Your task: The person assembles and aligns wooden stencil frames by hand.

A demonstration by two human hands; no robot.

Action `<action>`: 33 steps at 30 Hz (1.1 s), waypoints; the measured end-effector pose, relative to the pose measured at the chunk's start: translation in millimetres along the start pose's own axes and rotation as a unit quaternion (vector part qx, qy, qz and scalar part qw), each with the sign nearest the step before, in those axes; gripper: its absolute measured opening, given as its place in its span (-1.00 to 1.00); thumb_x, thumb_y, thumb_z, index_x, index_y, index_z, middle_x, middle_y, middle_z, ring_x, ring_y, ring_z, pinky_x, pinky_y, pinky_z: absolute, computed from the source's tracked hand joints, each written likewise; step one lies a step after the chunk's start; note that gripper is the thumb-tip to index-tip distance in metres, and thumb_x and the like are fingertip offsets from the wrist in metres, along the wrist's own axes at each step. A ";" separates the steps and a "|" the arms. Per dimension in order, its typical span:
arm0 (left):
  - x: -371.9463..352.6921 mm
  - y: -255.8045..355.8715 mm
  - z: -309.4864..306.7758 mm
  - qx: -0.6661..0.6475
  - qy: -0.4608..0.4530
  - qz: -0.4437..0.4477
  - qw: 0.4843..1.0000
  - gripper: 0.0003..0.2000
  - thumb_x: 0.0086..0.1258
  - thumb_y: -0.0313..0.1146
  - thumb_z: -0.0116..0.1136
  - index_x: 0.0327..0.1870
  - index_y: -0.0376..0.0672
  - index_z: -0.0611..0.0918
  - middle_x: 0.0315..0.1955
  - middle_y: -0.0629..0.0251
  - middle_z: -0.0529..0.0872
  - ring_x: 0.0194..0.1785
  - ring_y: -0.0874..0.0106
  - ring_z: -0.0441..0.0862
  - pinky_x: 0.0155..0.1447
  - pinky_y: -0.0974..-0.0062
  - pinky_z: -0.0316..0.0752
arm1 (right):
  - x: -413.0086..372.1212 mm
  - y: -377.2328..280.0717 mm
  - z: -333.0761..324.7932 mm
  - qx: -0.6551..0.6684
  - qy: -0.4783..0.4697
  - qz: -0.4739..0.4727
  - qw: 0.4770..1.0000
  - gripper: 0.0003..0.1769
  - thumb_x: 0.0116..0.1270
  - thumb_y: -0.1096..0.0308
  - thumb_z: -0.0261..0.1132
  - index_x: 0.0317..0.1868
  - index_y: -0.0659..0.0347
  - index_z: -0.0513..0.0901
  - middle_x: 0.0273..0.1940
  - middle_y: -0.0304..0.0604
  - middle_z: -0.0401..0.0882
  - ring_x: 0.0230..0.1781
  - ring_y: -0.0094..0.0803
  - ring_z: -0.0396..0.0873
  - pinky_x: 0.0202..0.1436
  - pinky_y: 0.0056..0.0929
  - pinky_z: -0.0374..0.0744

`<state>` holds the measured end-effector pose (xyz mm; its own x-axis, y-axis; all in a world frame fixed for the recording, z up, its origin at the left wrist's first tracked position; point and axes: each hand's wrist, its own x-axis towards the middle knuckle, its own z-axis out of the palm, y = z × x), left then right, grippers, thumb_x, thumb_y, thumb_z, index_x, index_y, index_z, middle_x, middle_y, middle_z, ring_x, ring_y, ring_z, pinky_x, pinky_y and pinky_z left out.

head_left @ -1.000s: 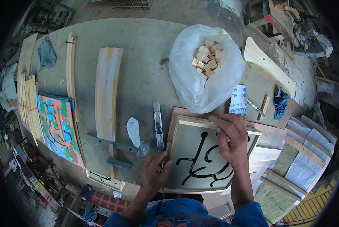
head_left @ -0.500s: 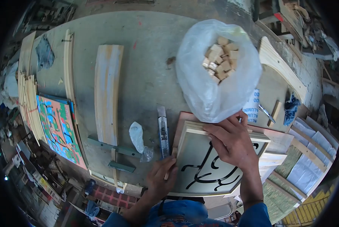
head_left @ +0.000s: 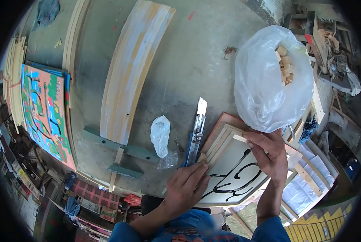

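Note:
A shallow wooden frame (head_left: pixel 218 148) with a white panel (head_left: pixel 240 182) carrying curved black lines lies in front of me. My left hand (head_left: pixel 185 184) is closed at the frame's left side, its fingertips on a small wooden block (head_left: pixel 203 157). At the upper edge, my right hand (head_left: pixel 272 152) is closed over the frame, fingertips by a pale strip of wood (head_left: pixel 239 138); some fingers are hidden. A utility knife (head_left: pixel 196 131) with its blade out lies left of the frame. Behind my right hand stands a plastic bag (head_left: pixel 261 80) of small wooden blocks (head_left: pixel 285 68).
A long curved board (head_left: pixel 136 72) lies across the table (head_left: pixel 188 60). Near it are a small plastic bag (head_left: pixel 160 137) and green strips (head_left: pixel 126 171). Painted panels (head_left: pixel 47 115) and thin wooden strips (head_left: pixel 13 80) lie on the left. Yellow stairs (head_left: pixel 321 226) show at lower right.
My view has turned and come closer, shifting the bag of blocks rightward in the picture. Both hands remain at the frame; the left fingers are now stretched further along its left side.

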<state>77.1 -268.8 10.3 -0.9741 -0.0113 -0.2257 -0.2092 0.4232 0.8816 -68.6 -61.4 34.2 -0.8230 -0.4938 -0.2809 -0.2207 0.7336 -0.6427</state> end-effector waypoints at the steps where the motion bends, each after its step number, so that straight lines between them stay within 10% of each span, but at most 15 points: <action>1: 0.0 0.9 0.3 -0.007 0.002 -0.002 1.000 -0.57 0.10 -0.51 0.45 0.04 -0.25 0.63 -0.09 0.13 0.71 -0.14 0.22 0.68 -0.10 0.38 0.60 | -0.2 -1.6 0.1 0.010 0.006 0.011 1.000 -0.63 0.06 0.61 0.39 -0.08 0.10 0.75 -0.22 -0.16 0.72 -0.09 -0.19 0.59 0.25 -0.16 0.27; 33: 4.4 4.2 9.8 0.025 0.018 0.000 1.000 -0.54 0.09 -0.60 0.35 0.10 -0.28 0.62 -0.09 0.14 0.64 -0.15 0.20 0.62 -0.08 0.33 0.54 | -1.2 -2.7 0.6 0.066 -0.022 0.045 0.997 -0.65 0.14 0.73 0.32 -0.06 0.28 0.74 -0.11 -0.03 0.67 -0.09 -0.33 0.61 0.00 -0.46 0.51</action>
<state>72.8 -258.2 9.0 -0.9769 -0.0441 -0.2091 -0.2051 0.4681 0.8595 -66.7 -63.1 35.9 -0.8119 -0.4515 -0.3701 -0.0749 0.7093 -0.7009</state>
